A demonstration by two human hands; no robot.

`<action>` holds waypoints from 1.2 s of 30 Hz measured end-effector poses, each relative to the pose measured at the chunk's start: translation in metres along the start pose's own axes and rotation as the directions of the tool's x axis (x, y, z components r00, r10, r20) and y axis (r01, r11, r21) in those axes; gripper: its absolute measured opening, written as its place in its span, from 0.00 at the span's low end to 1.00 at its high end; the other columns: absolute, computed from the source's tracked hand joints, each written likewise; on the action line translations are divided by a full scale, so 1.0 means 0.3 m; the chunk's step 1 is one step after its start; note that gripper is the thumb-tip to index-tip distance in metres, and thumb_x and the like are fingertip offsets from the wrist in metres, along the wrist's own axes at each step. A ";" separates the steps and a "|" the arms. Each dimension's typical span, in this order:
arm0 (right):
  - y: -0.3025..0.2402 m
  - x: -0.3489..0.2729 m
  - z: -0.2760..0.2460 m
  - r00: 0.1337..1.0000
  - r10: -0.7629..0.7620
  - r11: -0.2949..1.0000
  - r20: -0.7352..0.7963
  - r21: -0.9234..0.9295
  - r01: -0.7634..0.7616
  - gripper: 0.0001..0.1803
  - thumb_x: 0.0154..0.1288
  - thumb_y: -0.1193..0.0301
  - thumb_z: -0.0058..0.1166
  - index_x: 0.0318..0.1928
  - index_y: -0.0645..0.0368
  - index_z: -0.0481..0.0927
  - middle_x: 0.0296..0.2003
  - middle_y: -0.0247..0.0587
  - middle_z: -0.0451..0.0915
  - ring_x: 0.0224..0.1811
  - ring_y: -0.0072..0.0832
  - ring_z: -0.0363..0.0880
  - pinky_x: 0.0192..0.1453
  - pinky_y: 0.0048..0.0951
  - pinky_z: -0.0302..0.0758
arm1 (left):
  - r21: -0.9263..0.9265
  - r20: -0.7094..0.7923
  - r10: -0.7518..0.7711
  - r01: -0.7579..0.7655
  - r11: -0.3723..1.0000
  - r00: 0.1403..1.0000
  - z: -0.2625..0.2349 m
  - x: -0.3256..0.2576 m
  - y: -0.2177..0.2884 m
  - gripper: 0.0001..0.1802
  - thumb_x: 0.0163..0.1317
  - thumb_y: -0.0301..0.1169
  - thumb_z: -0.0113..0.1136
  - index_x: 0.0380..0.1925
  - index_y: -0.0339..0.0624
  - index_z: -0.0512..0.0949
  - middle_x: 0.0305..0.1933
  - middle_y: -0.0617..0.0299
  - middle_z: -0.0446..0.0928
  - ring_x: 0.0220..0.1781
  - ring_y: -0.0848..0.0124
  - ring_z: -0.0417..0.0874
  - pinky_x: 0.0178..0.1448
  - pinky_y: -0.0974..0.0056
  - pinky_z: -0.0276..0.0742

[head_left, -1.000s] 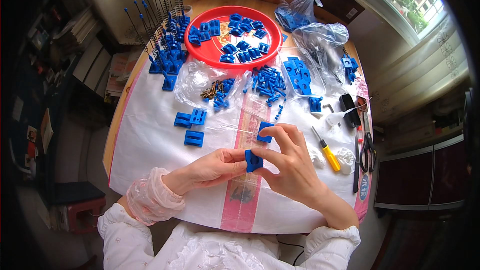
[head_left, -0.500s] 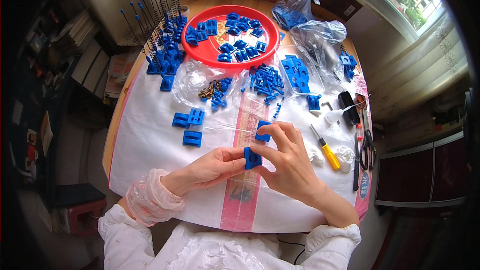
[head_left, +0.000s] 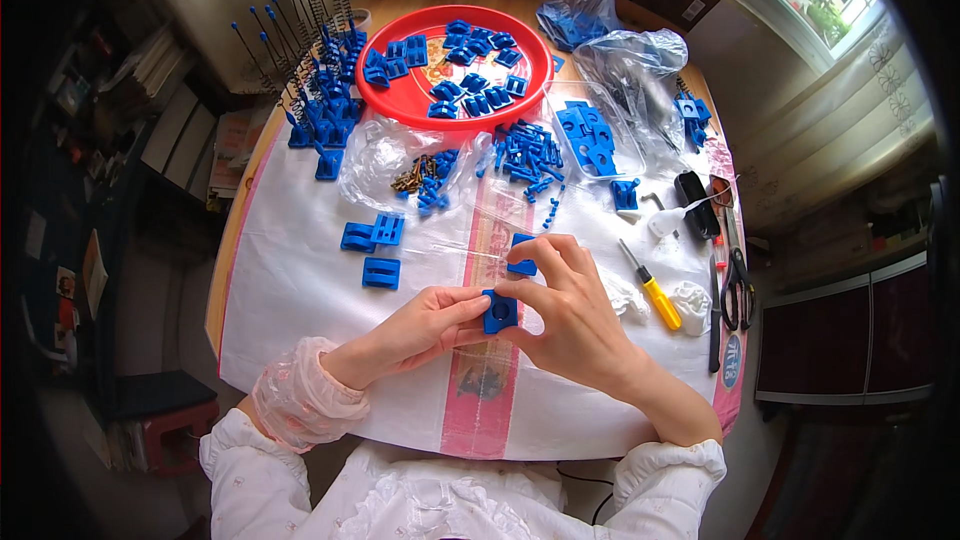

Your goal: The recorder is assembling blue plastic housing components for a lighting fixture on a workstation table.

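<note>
Both hands (head_left: 425, 328), half curled, pinch one blue block (head_left: 501, 312); a red tray (head_left: 541, 65) holds blue pieces (head_left: 474, 105).

Where things sit

You have a block (head_left: 501, 313) between your left fingers (head_left: 462, 312) and right fingers (head_left: 525, 293). Another block (head_left: 517, 266) lies behind it on the surface (head_left: 400, 0). Three other blocks (head_left: 381, 273) lie left. Farther back, a bag (head_left: 365, 155) holding screws (head_left: 413, 174) is left of some pegs (head_left: 525, 150). Behind both is a tray (head_left: 405, 102) with more blocks (head_left: 474, 105) in it. To your right, a screwdriver (head_left: 660, 301) lies left of the scissors (head_left: 738, 285).
</note>
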State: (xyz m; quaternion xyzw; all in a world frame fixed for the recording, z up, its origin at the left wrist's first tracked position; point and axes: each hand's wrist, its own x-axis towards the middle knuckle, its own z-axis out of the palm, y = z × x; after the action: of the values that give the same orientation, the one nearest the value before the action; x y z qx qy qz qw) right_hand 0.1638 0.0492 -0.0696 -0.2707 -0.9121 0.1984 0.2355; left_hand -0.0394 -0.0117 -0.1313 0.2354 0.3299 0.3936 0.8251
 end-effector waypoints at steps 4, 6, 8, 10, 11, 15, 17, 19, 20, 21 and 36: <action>0.002 0.001 0.001 1.000 0.003 1.000 0.009 0.000 -0.003 0.17 0.41 0.75 0.69 0.38 0.56 0.85 0.52 0.40 0.74 0.59 0.41 0.67 0.56 0.42 0.66 | 0.013 -0.007 0.007 -0.007 1.000 1.000 -0.006 0.003 -0.005 0.19 0.78 0.33 0.46 0.60 0.31 0.73 0.59 0.56 0.78 0.61 0.71 0.79 0.69 0.64 0.74; -0.003 0.000 0.001 1.000 0.003 1.000 0.011 -0.004 -0.003 0.17 0.41 0.75 0.69 0.37 0.56 0.85 0.52 0.40 0.74 0.58 0.41 0.67 0.56 0.42 0.66 | 0.024 -0.022 0.016 -0.016 1.000 1.000 -0.003 0.002 -0.010 0.19 0.78 0.33 0.46 0.60 0.32 0.73 0.59 0.57 0.78 0.61 0.71 0.79 0.69 0.64 0.75; -0.006 0.000 0.002 1.000 0.007 1.000 0.010 -0.003 -0.007 0.17 0.41 0.75 0.69 0.37 0.56 0.85 0.52 0.40 0.74 0.58 0.41 0.67 0.56 0.42 0.66 | 0.036 -0.036 0.026 -0.025 0.999 0.999 -0.004 0.002 -0.017 0.19 0.78 0.33 0.46 0.60 0.31 0.73 0.59 0.57 0.78 0.60 0.71 0.79 0.69 0.63 0.75; -0.004 -0.001 0.004 1.000 0.009 1.000 0.014 -0.010 -0.009 0.17 0.41 0.75 0.69 0.37 0.56 0.85 0.52 0.41 0.74 0.58 0.41 0.67 0.56 0.42 0.66 | 0.038 -0.042 0.033 -0.031 0.999 0.999 -0.004 0.003 -0.018 0.19 0.78 0.33 0.47 0.60 0.31 0.74 0.58 0.57 0.78 0.60 0.71 0.79 0.69 0.63 0.75; -0.003 -0.001 0.005 1.000 0.010 1.000 0.016 -0.013 -0.010 0.17 0.41 0.75 0.69 0.37 0.56 0.85 0.52 0.41 0.74 0.58 0.41 0.67 0.56 0.42 0.66 | 0.033 -0.040 0.035 -0.034 0.999 0.999 -0.003 0.003 -0.018 0.19 0.78 0.33 0.47 0.60 0.31 0.74 0.58 0.57 0.78 0.60 0.71 0.79 0.69 0.63 0.75; -0.002 -0.002 0.006 1.000 0.008 1.000 0.011 -0.004 -0.008 0.18 0.41 0.75 0.69 0.38 0.57 0.84 0.52 0.41 0.74 0.58 0.41 0.67 0.56 0.42 0.66 | 0.027 -0.011 0.044 -0.044 0.999 0.999 -0.001 0.002 -0.015 0.19 0.77 0.34 0.48 0.60 0.34 0.74 0.58 0.60 0.77 0.59 0.74 0.79 0.67 0.65 0.77; -0.001 -0.002 0.009 1.000 0.006 1.000 0.009 -0.009 -0.006 0.18 0.41 0.75 0.68 0.38 0.57 0.84 0.52 0.41 0.74 0.58 0.41 0.67 0.56 0.42 0.66 | 0.031 -0.009 0.048 -0.048 0.998 0.999 -0.003 0.003 -0.017 0.19 0.77 0.34 0.47 0.60 0.33 0.74 0.58 0.60 0.77 0.59 0.74 0.79 0.67 0.65 0.78; -0.001 -0.002 0.009 1.000 0.002 1.000 0.010 -0.012 -0.002 0.18 0.41 0.75 0.68 0.38 0.56 0.84 0.52 0.41 0.74 0.58 0.41 0.67 0.56 0.42 0.66 | 0.037 -0.014 0.054 -0.053 0.998 0.998 -0.005 0.003 -0.019 0.19 0.77 0.34 0.47 0.60 0.33 0.74 0.58 0.59 0.77 0.59 0.73 0.79 0.67 0.65 0.78; -0.001 -0.002 0.008 1.000 0.001 1.000 0.010 -0.015 -0.001 0.19 0.41 0.75 0.68 0.39 0.56 0.84 0.52 0.41 0.74 0.58 0.41 0.67 0.56 0.42 0.66 | 0.043 -0.018 0.056 -0.055 0.998 0.998 -0.006 0.004 -0.020 0.19 0.77 0.34 0.47 0.60 0.33 0.74 0.58 0.59 0.77 0.59 0.73 0.79 0.67 0.65 0.78; -0.002 -0.002 0.008 1.000 0.002 1.000 0.009 -0.013 -0.002 0.19 0.41 0.75 0.68 0.39 0.56 0.84 0.51 0.41 0.74 0.58 0.41 0.67 0.56 0.42 0.66 | 0.049 -0.022 0.058 -0.057 0.997 0.998 -0.005 0.005 -0.021 0.19 0.77 0.34 0.47 0.60 0.33 0.74 0.57 0.59 0.77 0.59 0.73 0.79 0.67 0.64 0.78; -0.005 -0.002 0.017 1.000 0.012 1.000 0.016 -0.011 -0.011 0.19 0.41 0.74 0.69 0.39 0.56 0.84 0.51 0.41 0.75 0.60 0.41 0.68 0.57 0.42 0.65 | 0.146 -0.107 0.160 -0.144 0.979 0.981 -0.003 0.008 -0.055 0.18 0.77 0.32 0.48 0.58 0.31 0.76 0.53 0.58 0.80 0.53 0.73 0.83 0.61 0.66 0.82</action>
State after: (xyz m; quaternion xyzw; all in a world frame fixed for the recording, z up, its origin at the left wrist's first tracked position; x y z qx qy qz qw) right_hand 0.1610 0.0464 -0.0731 -0.2756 -0.9134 0.1970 0.2258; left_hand -0.0308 -0.0192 -0.1433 0.2926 0.3856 0.4451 0.7534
